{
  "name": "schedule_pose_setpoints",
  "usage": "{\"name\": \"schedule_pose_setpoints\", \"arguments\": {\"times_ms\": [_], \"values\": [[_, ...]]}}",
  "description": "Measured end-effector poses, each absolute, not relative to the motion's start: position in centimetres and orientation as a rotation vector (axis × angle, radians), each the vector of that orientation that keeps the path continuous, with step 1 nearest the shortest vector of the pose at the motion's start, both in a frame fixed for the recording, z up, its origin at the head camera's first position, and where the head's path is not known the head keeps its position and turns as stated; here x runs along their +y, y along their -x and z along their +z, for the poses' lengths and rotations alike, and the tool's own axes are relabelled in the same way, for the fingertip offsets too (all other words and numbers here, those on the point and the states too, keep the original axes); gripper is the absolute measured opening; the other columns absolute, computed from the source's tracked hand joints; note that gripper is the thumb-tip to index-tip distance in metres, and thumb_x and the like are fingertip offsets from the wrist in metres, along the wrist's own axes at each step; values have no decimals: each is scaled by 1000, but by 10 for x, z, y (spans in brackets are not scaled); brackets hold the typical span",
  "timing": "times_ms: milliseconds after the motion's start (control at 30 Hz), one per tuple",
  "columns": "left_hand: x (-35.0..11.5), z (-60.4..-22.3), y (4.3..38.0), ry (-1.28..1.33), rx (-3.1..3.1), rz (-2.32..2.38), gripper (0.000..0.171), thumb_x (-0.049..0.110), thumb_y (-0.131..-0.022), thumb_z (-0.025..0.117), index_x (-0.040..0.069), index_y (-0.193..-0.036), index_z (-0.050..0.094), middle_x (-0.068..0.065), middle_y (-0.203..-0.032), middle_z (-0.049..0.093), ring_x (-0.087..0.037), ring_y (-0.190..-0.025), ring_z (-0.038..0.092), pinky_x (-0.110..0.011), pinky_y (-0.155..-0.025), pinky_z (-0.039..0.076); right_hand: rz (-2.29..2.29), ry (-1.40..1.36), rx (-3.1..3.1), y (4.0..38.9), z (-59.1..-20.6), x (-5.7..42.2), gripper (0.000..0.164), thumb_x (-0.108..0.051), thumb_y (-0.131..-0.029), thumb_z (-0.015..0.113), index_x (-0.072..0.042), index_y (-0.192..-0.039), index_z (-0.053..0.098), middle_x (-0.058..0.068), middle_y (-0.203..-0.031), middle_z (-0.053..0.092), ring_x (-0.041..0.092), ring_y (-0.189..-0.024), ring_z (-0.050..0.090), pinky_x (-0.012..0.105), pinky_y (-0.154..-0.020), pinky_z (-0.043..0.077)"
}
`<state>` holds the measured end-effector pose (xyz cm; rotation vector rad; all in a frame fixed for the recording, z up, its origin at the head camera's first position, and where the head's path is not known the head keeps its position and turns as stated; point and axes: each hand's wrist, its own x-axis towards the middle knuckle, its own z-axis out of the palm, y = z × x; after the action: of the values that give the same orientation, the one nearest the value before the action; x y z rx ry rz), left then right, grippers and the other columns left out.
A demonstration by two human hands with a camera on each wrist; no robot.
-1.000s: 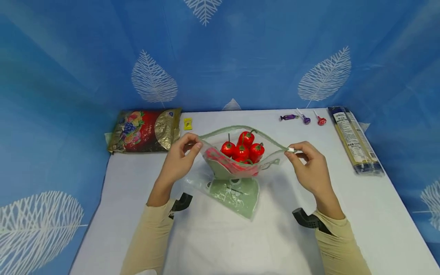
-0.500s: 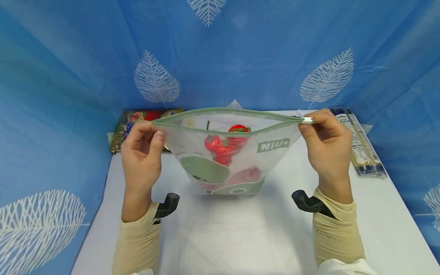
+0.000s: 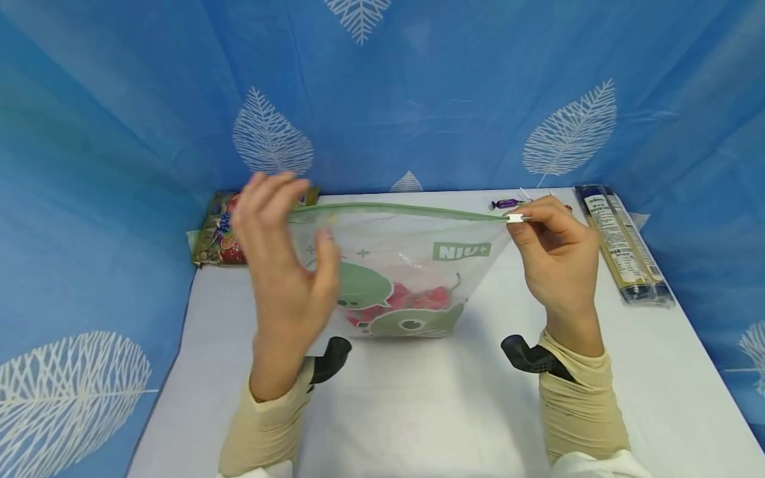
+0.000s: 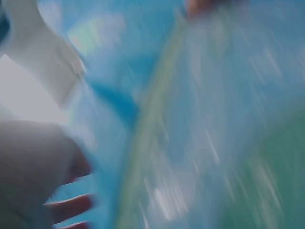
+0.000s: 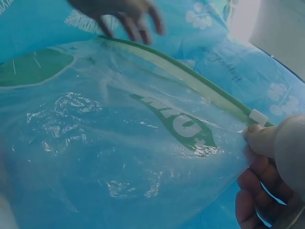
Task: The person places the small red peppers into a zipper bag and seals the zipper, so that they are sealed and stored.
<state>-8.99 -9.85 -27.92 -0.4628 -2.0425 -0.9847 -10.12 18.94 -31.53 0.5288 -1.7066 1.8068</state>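
A clear zip bag (image 3: pixel 418 265) with green prints and a green top edge hangs upright over the table, red pepper-like pieces (image 3: pixel 418 299) blurred at its bottom. My right hand (image 3: pixel 558 255) pinches its top right corner beside the white slider (image 3: pixel 514 218), which the right wrist view shows at the thumb. The left hand (image 3: pixel 287 265) is raised at the bag's left end, fingers stretched and blurred by motion; it grips nothing. In the right wrist view that left hand (image 5: pixel 124 16) hovers by the green edge. Strong blur covers the left wrist view.
A fruit candy packet (image 3: pixel 218 232) lies at the back left, partly behind the left hand. At the back right are a purple wrapped candy (image 3: pixel 505 204) and a long dark-and-gold pack (image 3: pixel 621 245). Lollipops there are mostly hidden by the right hand. A blue curtain (image 3: pixel 418 99) stands behind.
The bag was lifted upright and towards me, and its gaping mouth has come together. My left hand has let go of the left corner and moved inward. The right hand keeps its pinch.
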Motion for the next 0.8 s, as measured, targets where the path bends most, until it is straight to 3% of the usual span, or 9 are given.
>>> {"name": "schedule_pose_setpoints", "arguments": {"times_ms": [100, 233, 333, 433, 533, 800], "values": [[-64, -259, 87, 730, -2167, -752, 30, 10, -98, 61, 9, -128, 64, -15, -132, 63, -37, -138, 47, -52, -121, 32, 1818, -512, -1675, 102, -317, 186, 12, 9, -89, 71, 19, -94, 68, 1, -90, 70, 15, -86, 61, 22, -77, 51], [-21, -239, 93, 990, -2359, -445, 30, 28, -103, 61, 20, -132, 64, -2, -126, 69, -26, -129, 59, -47, -117, 41, 1836, -495, -1619, 102, -318, 183, 19, -1, -86, 79, 15, -90, 70, 0, -88, 70, 15, -87, 61, 23, -79, 51], [-1, -233, 98, 1086, -2454, -312, 25, 31, -104, 59, 25, -128, 66, 5, -119, 71, -20, -120, 64, -45, -115, 43, 1847, -502, -1596, 101, -318, 182, 22, -7, -82, 84, 11, -86, 72, 1, -87, 71, 15, -87, 61, 24, -79, 52], [7, -232, 102, 1128, -2517, -282, 19, 31, -104, 61, 27, -121, 68, 8, -110, 71, -17, -110, 67, -41, -111, 46, 1855, -517, -1586, 100, -318, 181, 19, -6, -81, 84, 9, -86, 73, 2, -86, 71, 16, -86, 62, 24, -80, 54], [8, -232, 104, 1141, -2518, -298, 16, 31, -102, 63, 27, -116, 70, 9, -103, 71, -15, -102, 68, -38, -106, 49, 1842, -530, -1598, 98, -317, 180, 18, -1, -83, 81, 14, -87, 72, 3, -87, 71, 17, -86, 62, 24, -81, 54], [0, -230, 104, 1156, -2466, -305, 13, 27, -102, 64, 25, -112, 72, 9, -105, 72, -16, -100, 68, -38, -103, 52, 1792, -515, -1606, 92, -316, 178, 18, 4, -86, 77, 20, -87, 68, 2, -87, 70, 17, -87, 64, 25, -83, 54]]}}
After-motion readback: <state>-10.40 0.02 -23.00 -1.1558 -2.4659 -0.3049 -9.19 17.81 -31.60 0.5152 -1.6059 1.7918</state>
